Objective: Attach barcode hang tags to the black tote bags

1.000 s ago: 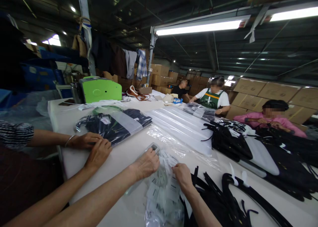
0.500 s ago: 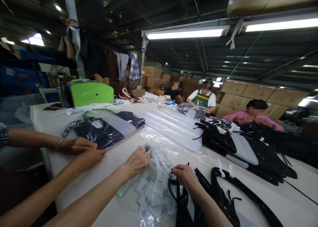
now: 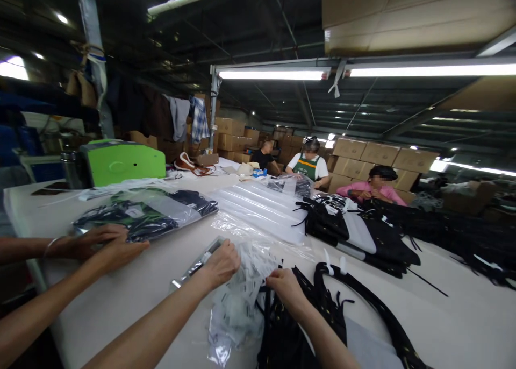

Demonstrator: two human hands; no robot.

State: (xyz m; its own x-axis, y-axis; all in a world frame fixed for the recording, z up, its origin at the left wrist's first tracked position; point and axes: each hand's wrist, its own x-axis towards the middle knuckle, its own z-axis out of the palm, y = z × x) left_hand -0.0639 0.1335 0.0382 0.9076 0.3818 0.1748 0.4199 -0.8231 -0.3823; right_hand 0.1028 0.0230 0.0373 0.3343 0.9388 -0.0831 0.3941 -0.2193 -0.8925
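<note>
On table: left hand (image 3: 221,262) grips clear tag bag (image 3: 237,299); right hand (image 3: 287,286) pinches black straps (image 3: 322,304), fingertips hidden.

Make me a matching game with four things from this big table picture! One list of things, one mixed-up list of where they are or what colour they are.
Things:
1. machine case
2. bag of paper tags
3. black straps
4. stack of clear plastic bags

Places or colours:
A. lying flat in the middle of the table, with no hand on it
B. bright green, at the far left end
C. between the person's left hand and right hand
D. dark, spread just right of the right hand

Pairs: 1-B, 2-C, 3-D, 4-A
</note>
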